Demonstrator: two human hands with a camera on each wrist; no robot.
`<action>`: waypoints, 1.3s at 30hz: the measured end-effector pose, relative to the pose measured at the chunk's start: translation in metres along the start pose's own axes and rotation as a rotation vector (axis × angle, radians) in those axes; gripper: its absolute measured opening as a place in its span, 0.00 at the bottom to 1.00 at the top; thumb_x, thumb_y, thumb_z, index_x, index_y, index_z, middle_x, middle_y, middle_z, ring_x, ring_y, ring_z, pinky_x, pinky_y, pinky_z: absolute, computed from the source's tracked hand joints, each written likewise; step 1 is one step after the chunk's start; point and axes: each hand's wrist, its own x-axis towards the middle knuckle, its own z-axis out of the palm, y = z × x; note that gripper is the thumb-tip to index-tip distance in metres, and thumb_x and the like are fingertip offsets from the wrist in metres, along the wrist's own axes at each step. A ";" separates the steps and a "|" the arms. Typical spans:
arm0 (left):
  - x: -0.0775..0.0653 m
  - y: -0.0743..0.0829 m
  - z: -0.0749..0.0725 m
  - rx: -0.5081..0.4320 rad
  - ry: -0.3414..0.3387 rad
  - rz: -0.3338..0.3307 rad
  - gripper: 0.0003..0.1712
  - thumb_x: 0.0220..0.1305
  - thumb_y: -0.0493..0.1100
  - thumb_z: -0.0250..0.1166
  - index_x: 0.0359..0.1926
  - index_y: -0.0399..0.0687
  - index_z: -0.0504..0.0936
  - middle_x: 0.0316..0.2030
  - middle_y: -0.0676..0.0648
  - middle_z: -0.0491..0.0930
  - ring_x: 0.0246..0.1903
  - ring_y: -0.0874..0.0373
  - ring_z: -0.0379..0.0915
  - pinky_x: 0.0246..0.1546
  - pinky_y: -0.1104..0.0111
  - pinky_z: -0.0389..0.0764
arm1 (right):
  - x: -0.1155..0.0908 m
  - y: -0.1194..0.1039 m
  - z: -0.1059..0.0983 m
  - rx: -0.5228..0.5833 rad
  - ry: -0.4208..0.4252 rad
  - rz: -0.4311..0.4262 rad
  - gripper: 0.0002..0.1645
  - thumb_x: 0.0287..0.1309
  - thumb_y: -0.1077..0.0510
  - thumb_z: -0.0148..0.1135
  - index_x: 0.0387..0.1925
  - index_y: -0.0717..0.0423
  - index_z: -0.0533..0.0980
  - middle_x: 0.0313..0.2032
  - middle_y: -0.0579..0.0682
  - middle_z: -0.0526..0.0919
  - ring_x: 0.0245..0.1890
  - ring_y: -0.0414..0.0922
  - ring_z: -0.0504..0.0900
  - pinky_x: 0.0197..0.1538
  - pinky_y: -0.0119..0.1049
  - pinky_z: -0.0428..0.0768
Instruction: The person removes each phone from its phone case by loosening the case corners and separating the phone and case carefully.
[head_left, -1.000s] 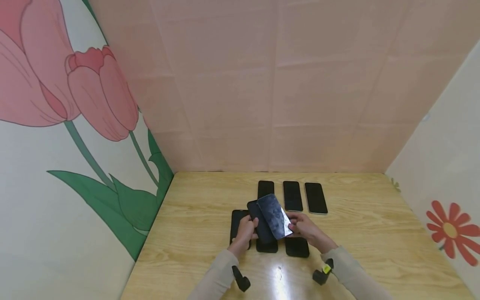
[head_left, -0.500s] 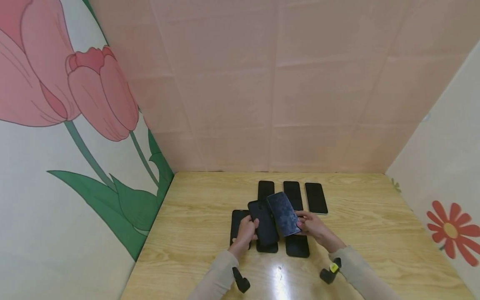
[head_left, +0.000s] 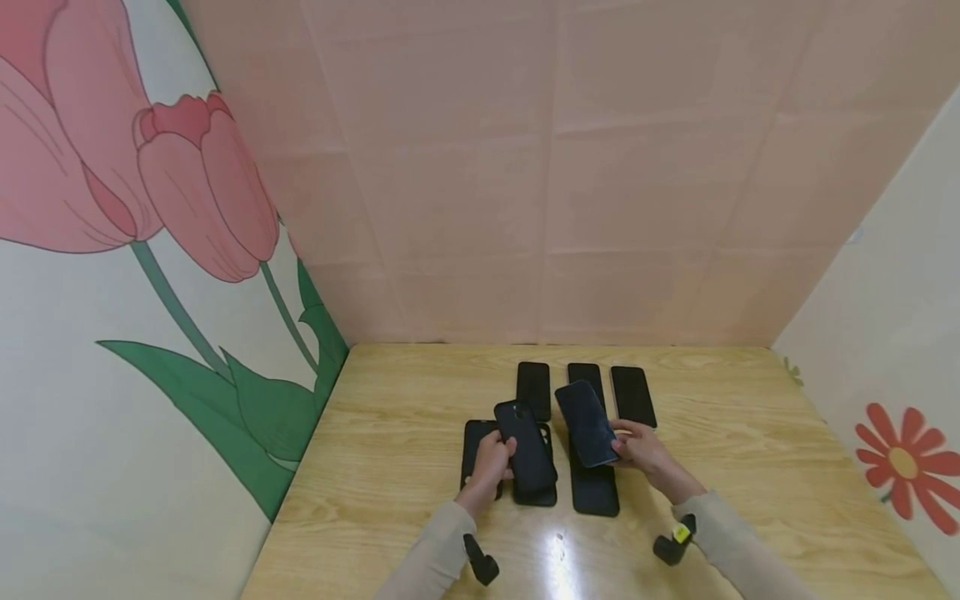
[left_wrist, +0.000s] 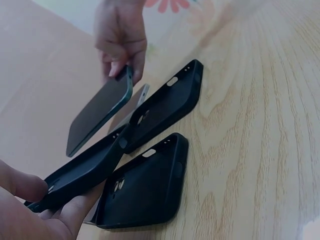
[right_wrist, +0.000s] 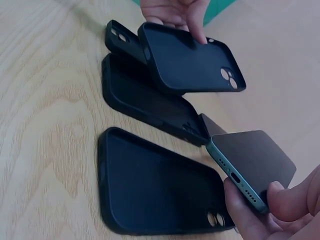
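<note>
My left hand (head_left: 491, 462) grips a black phone case (head_left: 527, 450) by its left side, thumb inside it. The case is raised and tilted, with its hollow side and camera cutout showing in the right wrist view. My right hand (head_left: 647, 457) pinches the lower end of a dark-screened phone (head_left: 587, 425) with a green metal edge, its charging port facing the right wrist camera. Phone and case are apart, side by side. Under them lie three more black cases: a left case (head_left: 472, 446), a middle case (head_left: 536, 500), partly hidden by the held one, and a right case (head_left: 596, 493).
Behind the cases, three phones lie in a row on the wooden table (head_left: 405, 400): a left phone (head_left: 533, 390), a middle phone (head_left: 584, 372), partly covered by the held phone, and a right phone (head_left: 633, 397). A pink-covered wall (head_left: 540, 208) stands behind the table.
My right hand has moved right with the phone, which overlapped the held case earlier and is now clear of it. The left hand and its case stay nearly in place.
</note>
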 end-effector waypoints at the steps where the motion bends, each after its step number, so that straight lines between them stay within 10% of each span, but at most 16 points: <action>1: 0.000 0.000 0.000 0.003 0.002 0.003 0.10 0.73 0.38 0.54 0.47 0.37 0.77 0.34 0.46 0.79 0.33 0.57 0.78 0.33 0.62 0.81 | 0.000 0.001 -0.002 0.001 0.006 -0.003 0.27 0.63 0.77 0.43 0.64 0.82 0.57 0.38 0.58 0.82 0.33 0.47 0.83 0.42 0.49 0.84; 23: -0.002 0.000 -0.002 0.027 -0.025 0.001 0.13 0.73 0.38 0.53 0.51 0.35 0.76 0.37 0.45 0.80 0.36 0.56 0.79 0.36 0.61 0.82 | -0.003 0.007 -0.055 -0.020 0.166 -0.048 0.31 0.69 0.73 0.46 0.68 0.82 0.51 0.48 0.65 0.80 0.36 0.37 0.81 0.47 0.43 0.82; 39: -0.001 0.001 -0.004 0.029 0.009 0.001 0.13 0.73 0.37 0.53 0.52 0.34 0.76 0.38 0.45 0.81 0.36 0.54 0.80 0.36 0.58 0.83 | 0.001 0.010 -0.081 0.076 0.202 -0.083 0.33 0.70 0.71 0.48 0.68 0.82 0.49 0.41 0.52 0.83 0.35 0.38 0.82 0.45 0.41 0.83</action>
